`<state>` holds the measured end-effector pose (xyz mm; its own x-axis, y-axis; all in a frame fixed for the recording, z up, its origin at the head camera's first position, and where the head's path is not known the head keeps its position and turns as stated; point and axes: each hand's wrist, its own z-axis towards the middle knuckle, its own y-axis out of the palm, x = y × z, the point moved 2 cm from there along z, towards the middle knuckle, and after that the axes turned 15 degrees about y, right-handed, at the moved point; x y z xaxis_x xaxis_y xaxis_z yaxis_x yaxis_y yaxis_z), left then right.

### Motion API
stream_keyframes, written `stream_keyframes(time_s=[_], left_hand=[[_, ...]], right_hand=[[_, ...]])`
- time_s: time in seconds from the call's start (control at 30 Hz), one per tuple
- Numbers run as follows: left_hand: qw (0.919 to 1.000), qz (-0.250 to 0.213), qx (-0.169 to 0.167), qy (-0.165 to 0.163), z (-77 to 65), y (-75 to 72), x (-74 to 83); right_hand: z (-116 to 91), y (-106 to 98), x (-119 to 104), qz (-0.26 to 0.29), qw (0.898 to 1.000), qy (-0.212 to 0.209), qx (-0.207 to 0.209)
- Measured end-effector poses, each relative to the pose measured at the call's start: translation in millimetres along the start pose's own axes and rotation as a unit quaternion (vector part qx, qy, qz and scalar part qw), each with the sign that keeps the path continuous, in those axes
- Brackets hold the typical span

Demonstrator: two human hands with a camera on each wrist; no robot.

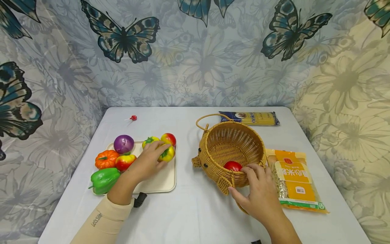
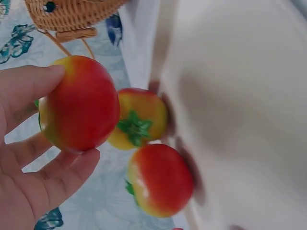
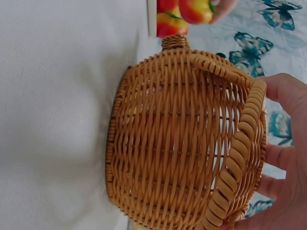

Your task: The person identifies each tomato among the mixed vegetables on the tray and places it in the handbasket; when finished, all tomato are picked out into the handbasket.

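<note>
Over the cream tray [image 1: 158, 184], my left hand [image 1: 147, 162] pinches a red-and-yellow tomato [image 2: 81, 108] between thumb and fingers. The left wrist view shows it above the tray, beside two similar tomatoes: a yellowish one [image 2: 139, 117] with its green leafy top showing and a redder one [image 2: 160, 179]. My right hand [image 1: 260, 191] grips the near rim of a wicker basket [image 1: 230, 142] shaped like an animal, thumb outside, fingers over the edge. Inside the basket, a red round item [image 1: 232, 166] lies partly hidden by the rim.
Also on the tray are a purple onion-like vegetable [image 1: 123, 144], an orange pumpkin [image 1: 106, 159], a red-yellow fruit [image 1: 124, 163] and a green bell pepper [image 1: 104, 180]. A noodle packet [image 1: 294, 179] lies right of the basket, a pasta packet [image 1: 259, 118] behind it. A small red item [image 1: 133, 118] sits at back left.
</note>
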<state>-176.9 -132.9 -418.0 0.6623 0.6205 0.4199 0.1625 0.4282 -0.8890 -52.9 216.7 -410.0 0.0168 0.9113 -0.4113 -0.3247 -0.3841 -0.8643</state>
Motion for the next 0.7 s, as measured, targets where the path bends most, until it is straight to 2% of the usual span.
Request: stream_keyframes(time_s=[0.23, 0.47, 0.7], left_hand=[[0.9993, -0.003, 0.026, 0.027, 12.9, -12.8, 17.4], [0.9949, -0.008, 0.084, 0.056, 30.7, -25.5, 37.1], [0.9914, -0.015, 0.103, 0.079, 49.0, -31.3, 57.0]], right_hand=[[-1, 0, 1, 0.0, 1.0, 0.015, -0.009], [-1, 0, 1, -0.003, 1.0, 0.021, -0.014], [-2, 1, 2, -0.005, 1.0, 0.023, -0.013]])
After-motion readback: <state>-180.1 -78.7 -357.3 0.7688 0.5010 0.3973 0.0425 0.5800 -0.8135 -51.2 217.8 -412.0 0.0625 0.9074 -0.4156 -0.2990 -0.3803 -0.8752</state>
